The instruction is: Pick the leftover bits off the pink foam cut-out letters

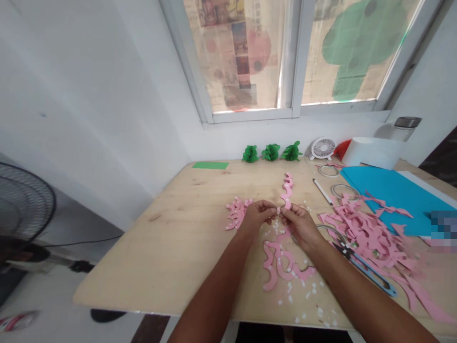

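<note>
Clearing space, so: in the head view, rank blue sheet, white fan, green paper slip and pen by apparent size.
1. blue sheet
2. white fan
3. green paper slip
4. pen
The sheet reaches nearer the camera, which enlarges it somewhat.

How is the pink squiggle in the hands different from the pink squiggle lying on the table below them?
The held squiggle is pinched at its near end by the left hand and right hand; the lying squiggle lies flat, with no hand on it. The held squiggle runs in one fairly straight line; the lying squiggle bends in wide loops. Both are the same pink.
</note>
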`<move>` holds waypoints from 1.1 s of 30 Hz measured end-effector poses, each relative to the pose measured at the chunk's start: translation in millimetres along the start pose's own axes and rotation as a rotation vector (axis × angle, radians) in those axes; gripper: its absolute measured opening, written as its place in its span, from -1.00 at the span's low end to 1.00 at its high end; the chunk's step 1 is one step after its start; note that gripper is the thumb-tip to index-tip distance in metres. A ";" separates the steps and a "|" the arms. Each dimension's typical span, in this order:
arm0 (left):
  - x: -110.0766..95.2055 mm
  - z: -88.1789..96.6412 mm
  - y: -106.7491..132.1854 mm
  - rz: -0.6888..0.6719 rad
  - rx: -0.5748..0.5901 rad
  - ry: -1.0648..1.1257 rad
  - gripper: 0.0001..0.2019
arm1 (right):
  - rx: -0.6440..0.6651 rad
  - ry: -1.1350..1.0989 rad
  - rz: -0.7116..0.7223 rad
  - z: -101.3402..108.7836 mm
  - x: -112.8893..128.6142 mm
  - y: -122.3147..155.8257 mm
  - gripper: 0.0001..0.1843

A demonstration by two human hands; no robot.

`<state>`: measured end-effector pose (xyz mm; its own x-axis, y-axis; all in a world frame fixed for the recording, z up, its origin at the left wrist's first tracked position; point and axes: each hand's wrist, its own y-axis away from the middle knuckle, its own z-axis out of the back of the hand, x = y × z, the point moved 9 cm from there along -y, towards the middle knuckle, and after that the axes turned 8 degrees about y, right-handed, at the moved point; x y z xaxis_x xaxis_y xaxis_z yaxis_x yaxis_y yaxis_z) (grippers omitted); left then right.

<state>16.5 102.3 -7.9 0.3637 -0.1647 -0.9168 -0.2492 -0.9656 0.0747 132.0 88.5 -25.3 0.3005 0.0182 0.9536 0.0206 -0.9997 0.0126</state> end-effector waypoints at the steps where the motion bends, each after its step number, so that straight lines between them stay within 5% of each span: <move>1: -0.8 0.6 0.3 -0.003 -0.009 0.006 -0.76 | 0.001 -0.009 0.000 -0.1 0.3 -0.1 -0.79; 11: 1.3 -3.5 2.1 0.053 0.053 -0.028 -0.75 | 0.014 -0.005 -0.016 -3.9 3.0 2.2 -0.78; 25: -12.5 -4.8 3.8 -0.104 0.016 -0.176 -0.83 | -0.029 0.080 -0.016 0.7 1.1 3.1 -0.74; 33: -29.0 4.1 5.9 -0.270 -0.139 -0.462 -0.87 | -0.273 0.355 0.117 22.1 18.7 5.9 -0.75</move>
<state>0.8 102.3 17.5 -0.0413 0.1675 -0.9850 -0.0695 -0.9839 -0.1644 158.9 83.3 -14.1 -0.0606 -0.0544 0.9967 -0.2601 -0.9632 -0.0684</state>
